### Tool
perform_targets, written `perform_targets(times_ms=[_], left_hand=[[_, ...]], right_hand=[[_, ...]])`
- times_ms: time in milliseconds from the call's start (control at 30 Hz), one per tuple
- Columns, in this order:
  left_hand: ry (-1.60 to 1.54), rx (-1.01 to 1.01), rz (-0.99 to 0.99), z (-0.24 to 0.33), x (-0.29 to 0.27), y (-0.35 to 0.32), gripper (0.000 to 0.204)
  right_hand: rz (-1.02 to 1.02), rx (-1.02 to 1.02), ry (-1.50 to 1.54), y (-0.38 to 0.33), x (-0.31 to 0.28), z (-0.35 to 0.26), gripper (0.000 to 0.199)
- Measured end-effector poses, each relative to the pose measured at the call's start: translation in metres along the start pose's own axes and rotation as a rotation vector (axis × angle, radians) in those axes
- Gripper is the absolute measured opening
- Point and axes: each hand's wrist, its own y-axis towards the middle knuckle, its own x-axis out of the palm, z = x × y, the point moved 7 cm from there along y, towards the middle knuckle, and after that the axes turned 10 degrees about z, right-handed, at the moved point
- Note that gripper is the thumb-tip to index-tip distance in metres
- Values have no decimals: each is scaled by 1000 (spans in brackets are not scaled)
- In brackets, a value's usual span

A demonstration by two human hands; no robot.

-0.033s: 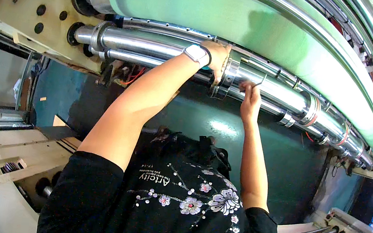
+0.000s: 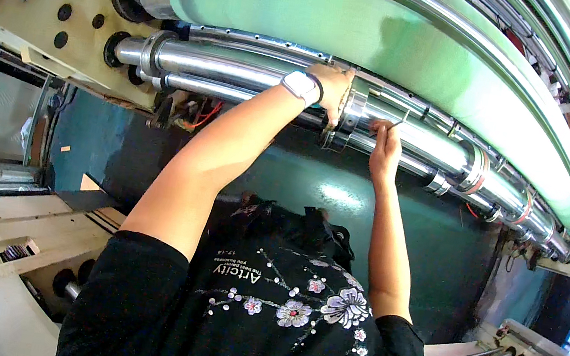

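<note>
**Polished steel shaft, both hands at one collar**

Steel, bright and polished: a long roller shaft [image 2: 243,67] runs from the cream machine side plate [image 2: 35,12] at far left across to the right, with a thinner rod [image 2: 224,90] just below it and a wide pale-green roller [image 2: 339,23] above.

Left arm: comes in from lower left, bare forearm stretched up and rightward, nearly straight. A white-faced wristwatch [image 2: 301,85] sits on the wrist. The left hand [image 2: 333,89] rests on the shaft, palm down, fingers curled over a metal collar [image 2: 351,110] clamped around the shaft near mid-frame. Grip closed on the collar; fingertips hidden behind it.

Right arm: rises almost vertically from the lower centre, elbow bent near the black flowered shirt [image 2: 264,309]. The right hand [image 2: 385,149] is just right of the collar, fingers pinched narrow on a thin metal tool [image 2: 396,125], small and angled; kind not resolvable.

Further right, more collars [image 2: 476,171] ring the shaft, well apart from the hands. Dark green machine panel [image 2: 440,232] behind both arms.
</note>
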Motion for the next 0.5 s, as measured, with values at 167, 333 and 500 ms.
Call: perform_targets(times_ms=[167,333,500], left_hand=[[38,-81,68,16,-8,-27,110],[0,-90,37,15,-7,-25,114],[24,-104,-38,13,-7,-11,115]], right_hand=[[-137,135,56,12,12,1,17],[-183,168,-22,1,2,5,18],[-172,41,-104,0,-4,-9,21]])
